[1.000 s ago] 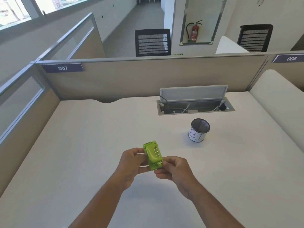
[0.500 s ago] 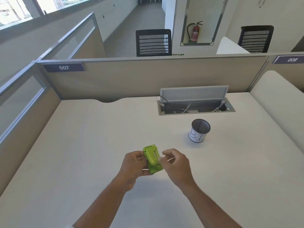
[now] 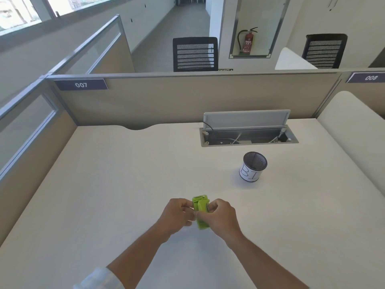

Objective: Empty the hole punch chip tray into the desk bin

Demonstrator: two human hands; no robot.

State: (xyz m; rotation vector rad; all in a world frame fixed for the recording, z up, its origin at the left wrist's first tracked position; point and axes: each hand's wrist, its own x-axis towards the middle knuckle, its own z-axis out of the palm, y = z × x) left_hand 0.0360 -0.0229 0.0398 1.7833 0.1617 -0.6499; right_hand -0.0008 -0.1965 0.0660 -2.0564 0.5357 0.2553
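Note:
A small lime-green hole punch point(image 3: 201, 211) is held just above the near middle of the white desk point(image 3: 116, 184). My left hand point(image 3: 177, 215) grips its left side. My right hand point(image 3: 221, 215) pinches its right side, fingers curled over the top of the green body. The chip tray cannot be told apart from the body. The desk bin point(image 3: 253, 166), a small dark mesh cup with a white paper label, stands upright farther back and to the right, well apart from both hands.
An open cable box point(image 3: 248, 134) with its lid raised is sunk into the desk behind the bin. Beige partitions point(image 3: 187, 97) close the desk at the back and left. A rounded divider point(image 3: 358, 130) borders the right side.
My right hand has shifted from the punch's lower end up onto its upper right side and closed on it. The punch now sits lower between both hands.

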